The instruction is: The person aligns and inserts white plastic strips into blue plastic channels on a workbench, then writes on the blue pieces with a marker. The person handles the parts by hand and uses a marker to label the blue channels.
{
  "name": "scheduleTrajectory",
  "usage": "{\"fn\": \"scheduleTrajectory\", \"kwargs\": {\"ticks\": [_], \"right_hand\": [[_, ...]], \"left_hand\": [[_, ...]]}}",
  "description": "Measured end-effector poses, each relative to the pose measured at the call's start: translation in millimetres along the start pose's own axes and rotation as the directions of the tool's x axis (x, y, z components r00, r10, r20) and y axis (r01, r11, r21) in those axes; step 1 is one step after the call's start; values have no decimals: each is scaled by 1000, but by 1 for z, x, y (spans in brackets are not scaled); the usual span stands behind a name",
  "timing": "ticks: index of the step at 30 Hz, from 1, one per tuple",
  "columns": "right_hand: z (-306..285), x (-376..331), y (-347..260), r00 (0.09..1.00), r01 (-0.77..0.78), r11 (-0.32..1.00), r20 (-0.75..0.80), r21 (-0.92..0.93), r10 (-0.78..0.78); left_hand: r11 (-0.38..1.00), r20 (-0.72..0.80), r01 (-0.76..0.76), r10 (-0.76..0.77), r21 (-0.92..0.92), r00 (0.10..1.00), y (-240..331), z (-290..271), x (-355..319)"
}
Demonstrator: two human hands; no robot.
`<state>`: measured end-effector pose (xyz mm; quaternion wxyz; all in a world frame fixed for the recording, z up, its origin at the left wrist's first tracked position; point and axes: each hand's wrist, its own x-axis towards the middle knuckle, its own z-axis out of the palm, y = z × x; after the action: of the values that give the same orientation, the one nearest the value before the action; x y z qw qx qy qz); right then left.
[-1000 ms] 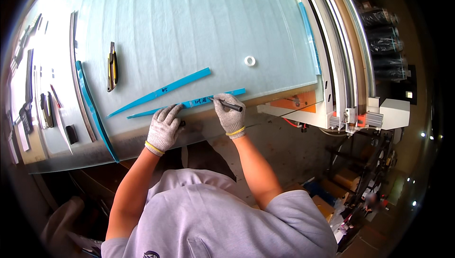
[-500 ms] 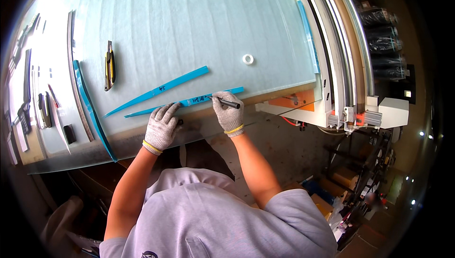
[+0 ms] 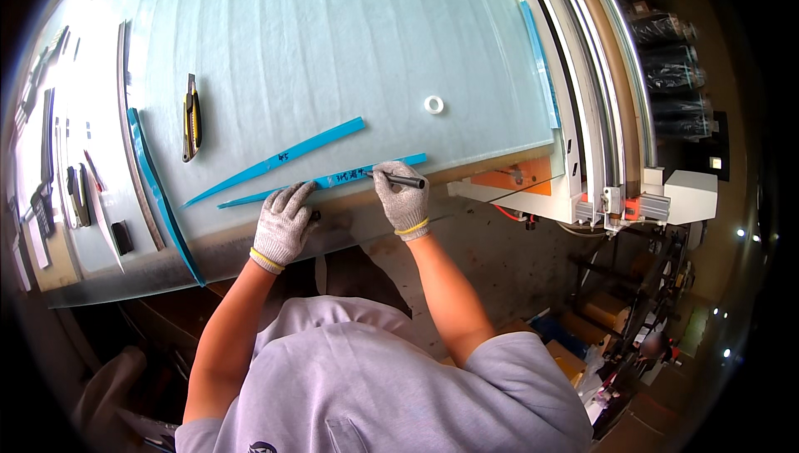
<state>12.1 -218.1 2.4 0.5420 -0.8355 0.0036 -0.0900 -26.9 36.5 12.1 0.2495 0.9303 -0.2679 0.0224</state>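
My right hand [image 3: 401, 196], in a pale knit glove with a yellow cuff edge, is closed round a black marker pen [image 3: 408, 180]. The pen's tip meets a narrow blue strip [image 3: 330, 181] that bears dark handwriting and tapers to the left. My left hand [image 3: 285, 225], gloved alike, has its fingers extended with their tips resting on this strip. By its thumb is a small black object [image 3: 315, 215], too small to make out. Just beyond lies a second tapered blue strip [image 3: 279, 158], also marked by hand.
A yellow and black utility knife [image 3: 192, 120] lies on the glass-like tabletop [image 3: 333, 53], and a white tape roll [image 3: 434, 105] sits farther right. A long blue strip [image 3: 158, 186] and more tools [image 3: 79, 191] are at left. A machine rail [image 3: 603, 78] borders the right side.
My right hand and the pen tip have shifted very slightly, and a little more dark writing shows beside the tip. My left hand stays on the strip.
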Motion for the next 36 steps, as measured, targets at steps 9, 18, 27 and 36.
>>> {"fn": "scheduleTrajectory", "kwargs": {"ticks": [9, 18, 27, 36], "right_hand": [[1, 1, -1, 998, 10, 1000, -59, -8, -11], [-5, 1, -6, 1000, -8, 999, 6, -47, 8], [-8, 4, 5, 995, 46, 998, -88, -37, -50], [-8, 5, 6, 997, 12, 998, -72, -62, -16]], "left_hand": [[1000, -3, 2, -2, 3, 1000, 0, 0, 0], [1000, 11, 4, -4, 2, 1000, 0, 0, 0], [1000, -2, 1, -1, -2, 1000, -1, 2, -1], [1000, -1, -3, 3, -5, 1000, 0, 1, 0]]}}
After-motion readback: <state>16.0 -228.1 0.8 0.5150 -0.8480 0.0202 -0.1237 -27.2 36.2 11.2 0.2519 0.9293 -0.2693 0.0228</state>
